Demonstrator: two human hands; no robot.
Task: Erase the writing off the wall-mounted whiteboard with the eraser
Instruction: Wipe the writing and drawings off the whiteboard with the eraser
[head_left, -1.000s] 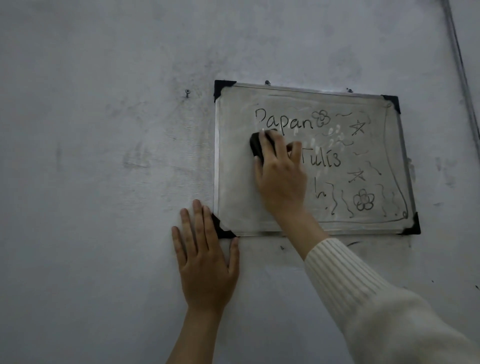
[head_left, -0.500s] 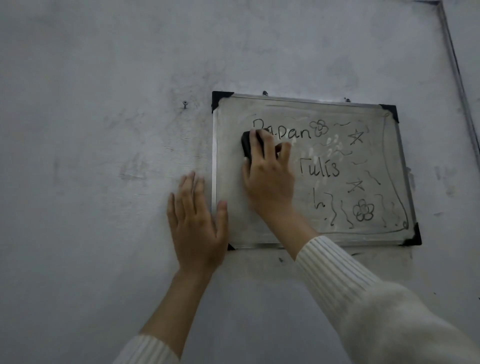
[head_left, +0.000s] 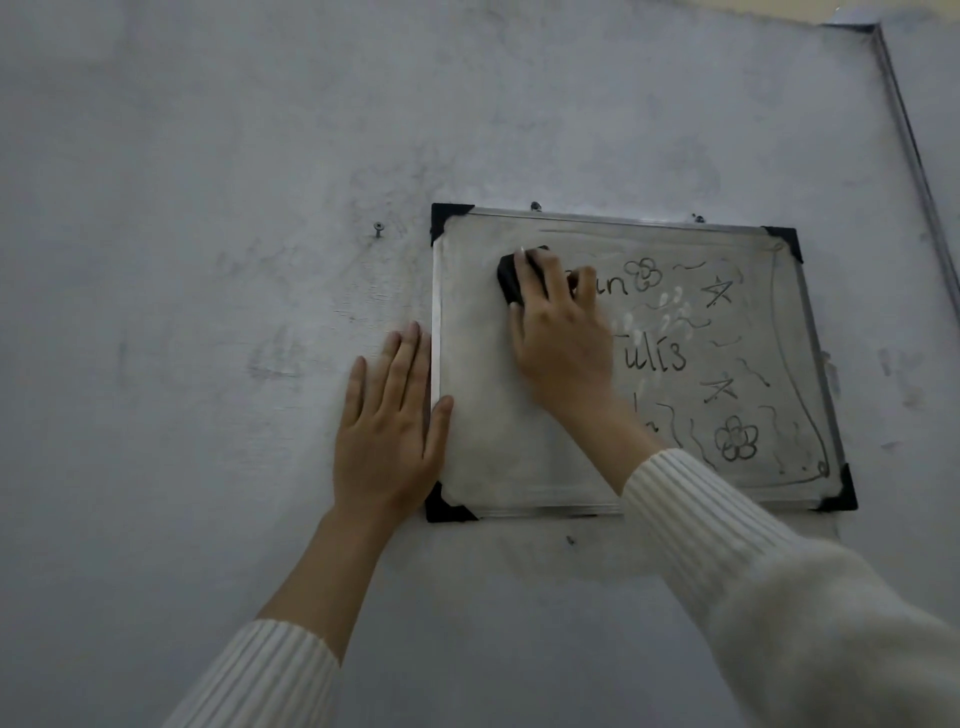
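A small whiteboard (head_left: 488, 457) with black corner caps hangs on the grey wall. Black writing (head_left: 654, 356), flowers, stars and squiggles cover its right half; its left half is wiped and smeared. My right hand (head_left: 561, 332) grips a black eraser (head_left: 511, 280) and presses it on the board's upper left, over the start of the top word. My left hand (head_left: 387, 421) lies flat with straight fingers on the wall at the board's left edge, its thumb on the board.
A bare screw (head_left: 378, 227) sticks out of the wall left of the board. A thin rail (head_left: 909, 135) runs down the wall at the far right. Both my sleeves are white ribbed knit.
My right hand slid the eraser up and left over the top word, wiping its first letters. My left hand moved up from below the lower left corner to the board's left edge.
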